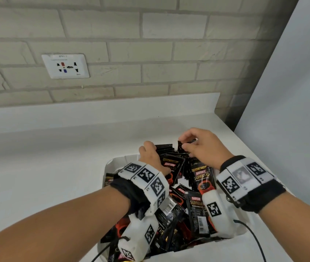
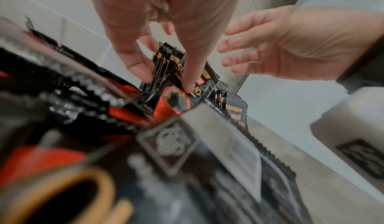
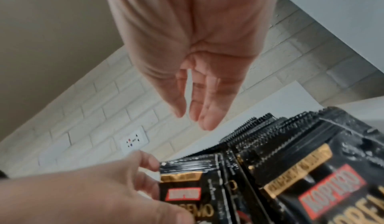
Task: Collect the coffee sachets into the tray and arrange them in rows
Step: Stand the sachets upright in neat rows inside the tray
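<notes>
One tray (image 1: 112,161), sachets (image 1: 201,176) too many to count. Left hand (image 1: 149,156) pinches a stack; right hand (image 1: 205,148) fingers straight, per wrist views.

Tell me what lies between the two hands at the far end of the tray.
Upright coffee sachets: the left hand holds one side, the right hand is on the other; the head view shows it.

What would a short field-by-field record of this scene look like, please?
tray: white, on the counter
upright sachets: packed in rows at the tray's far end
loose sachets: jumbled pile at the near end
left hand: thumb and finger pinch a bundle of upright sachets
right hand: fingers straight, over the row tops; contact unclear
wall socket: on the brick wall, behind and to the left
</notes>
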A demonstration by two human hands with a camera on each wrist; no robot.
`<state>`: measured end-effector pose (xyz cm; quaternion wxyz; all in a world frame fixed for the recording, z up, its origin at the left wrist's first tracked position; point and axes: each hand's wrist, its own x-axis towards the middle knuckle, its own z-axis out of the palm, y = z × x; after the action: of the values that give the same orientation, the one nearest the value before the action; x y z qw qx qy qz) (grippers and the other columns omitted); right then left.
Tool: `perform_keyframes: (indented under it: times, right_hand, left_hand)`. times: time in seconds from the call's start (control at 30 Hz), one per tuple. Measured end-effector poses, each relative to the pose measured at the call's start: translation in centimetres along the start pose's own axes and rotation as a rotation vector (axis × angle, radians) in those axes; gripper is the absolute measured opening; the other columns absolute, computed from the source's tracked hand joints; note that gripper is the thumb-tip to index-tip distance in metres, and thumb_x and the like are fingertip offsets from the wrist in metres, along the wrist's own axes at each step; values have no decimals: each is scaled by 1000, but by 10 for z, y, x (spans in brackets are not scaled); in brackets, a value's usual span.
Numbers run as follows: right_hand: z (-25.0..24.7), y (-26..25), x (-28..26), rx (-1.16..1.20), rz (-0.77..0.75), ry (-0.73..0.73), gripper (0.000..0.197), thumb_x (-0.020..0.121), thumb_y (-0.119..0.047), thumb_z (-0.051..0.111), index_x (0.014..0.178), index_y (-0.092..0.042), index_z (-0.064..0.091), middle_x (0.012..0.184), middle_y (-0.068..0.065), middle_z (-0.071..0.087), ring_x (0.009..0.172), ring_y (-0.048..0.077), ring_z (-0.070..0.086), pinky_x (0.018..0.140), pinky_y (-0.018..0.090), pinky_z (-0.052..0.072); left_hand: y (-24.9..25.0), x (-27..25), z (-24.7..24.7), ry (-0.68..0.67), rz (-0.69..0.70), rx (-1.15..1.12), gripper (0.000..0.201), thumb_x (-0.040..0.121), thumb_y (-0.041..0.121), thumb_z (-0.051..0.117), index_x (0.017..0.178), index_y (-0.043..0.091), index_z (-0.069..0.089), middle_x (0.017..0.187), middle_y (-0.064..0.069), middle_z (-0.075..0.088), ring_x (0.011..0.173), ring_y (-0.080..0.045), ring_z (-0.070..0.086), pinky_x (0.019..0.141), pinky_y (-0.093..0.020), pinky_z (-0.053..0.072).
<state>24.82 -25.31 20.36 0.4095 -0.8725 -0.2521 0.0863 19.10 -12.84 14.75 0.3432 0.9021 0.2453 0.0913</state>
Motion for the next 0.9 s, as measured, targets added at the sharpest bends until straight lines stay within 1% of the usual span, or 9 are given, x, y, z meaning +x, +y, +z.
perform_keyframes:
  times: [0.1, 0.2, 0.33, 0.47, 0.57, 0.67, 0.73, 0.83, 0.9]
  right_hand:
    - [-2, 1, -14, 75, 93, -21, 17, 89, -8, 56, 98, -23, 57, 96, -5, 58, 83, 12, 62, 76, 27, 55]
    - [1, 2, -26, -29, 194, -213, 33, 90, -17, 56, 122, -22, 49, 110, -1, 57, 96, 16, 62, 87, 31, 53]
    - [9, -4, -33, -170, 219, -358, 48, 92, -26, 54, 136, -25, 36, 131, 10, 51, 107, 19, 58, 87, 25, 48]
    - [18, -7, -30, -140, 216, -368, 43, 92, -24, 53, 133, -22, 39, 120, 13, 58, 100, 21, 61, 82, 25, 47]
    - [24, -6, -26, -98, 230, -364, 36, 92, -23, 54, 127, -20, 45, 82, -1, 57, 63, 10, 53, 60, 23, 45]
    - [27, -2, -20, -112, 222, -362, 30, 91, -22, 56, 120, -20, 49, 65, -5, 46, 52, 7, 41, 47, 19, 35]
    - [28, -1, -18, -126, 208, -364, 27, 91, -22, 56, 117, -20, 50, 63, -6, 43, 49, 5, 38, 41, 11, 29]
    - [30, -1, -15, -94, 189, -363, 27, 91, -19, 56, 117, -18, 51, 70, -8, 46, 52, 4, 42, 43, 10, 32]
    - [31, 0, -14, -86, 175, -367, 27, 91, -18, 55, 118, -17, 51, 73, -11, 44, 54, 1, 41, 43, 9, 33]
  left_hand:
    - [-3, 2, 0, -12, -20, -11, 66, 68, 20, 80, 97, 14, 21, 102, -2, 32, 85, -12, 37, 63, -20, 32]
    - [-6, 3, -3, -80, -57, -64, 64, 71, 19, 78, 98, 13, 21, 102, -7, 42, 85, -17, 44, 51, -17, 31]
    - [-8, 4, -8, -166, -90, -72, 61, 77, 22, 74, 115, 9, 27, 95, -4, 46, 84, -18, 48, 67, -25, 39]
    - [-6, 2, -8, -195, -123, -12, 61, 84, 25, 67, 129, 5, 30, 88, -1, 49, 89, -22, 54, 73, -27, 40]
    - [-3, 1, -7, -239, -113, 20, 52, 89, 25, 60, 129, 6, 32, 96, -5, 51, 87, -20, 53, 62, -22, 40]
    - [-1, -1, -6, -227, -105, 17, 47, 92, 22, 55, 130, 5, 32, 100, -4, 50, 96, -23, 57, 69, -25, 39]
    - [0, -4, -5, -232, -107, -11, 52, 94, 18, 52, 135, 3, 25, 106, -8, 55, 98, -23, 59, 73, -19, 41]
    - [2, -6, -3, -310, -123, -115, 59, 95, 9, 46, 141, -1, 12, 104, -11, 55, 80, -17, 58, 52, -9, 41]
    - [2, -6, -2, -319, -143, -115, 62, 95, 9, 45, 143, 1, 6, 124, -20, 52, 105, -29, 58, 66, -17, 40]
